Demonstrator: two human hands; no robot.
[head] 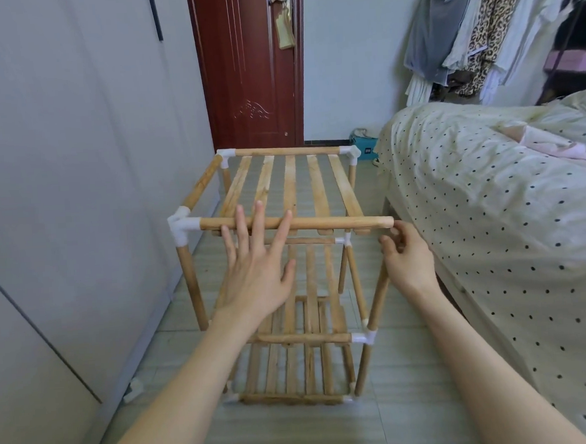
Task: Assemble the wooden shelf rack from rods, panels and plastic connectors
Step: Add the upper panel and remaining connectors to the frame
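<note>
A wooden shelf rack (283,195) stands on the tiled floor, built from rods, slatted panels and white plastic connectors (181,225). Its top front rod (336,223) ends bare at the right, with no connector on it. My left hand (258,268) is spread flat, fingers apart, its fingertips over that rod near the left half. My right hand (405,254) sits just below the rod's bare right end, fingers curled at the top of a leaning upright rod (378,299); what they pinch is hidden. Lower slatted shelves (293,369) show beneath.
A bed with a dotted cover (497,216) runs close along the right. Grey wardrobe doors (60,201) line the left, with a small white part (133,389) on the floor beside them. A red-brown door (251,66) and hanging clothes (472,29) are behind.
</note>
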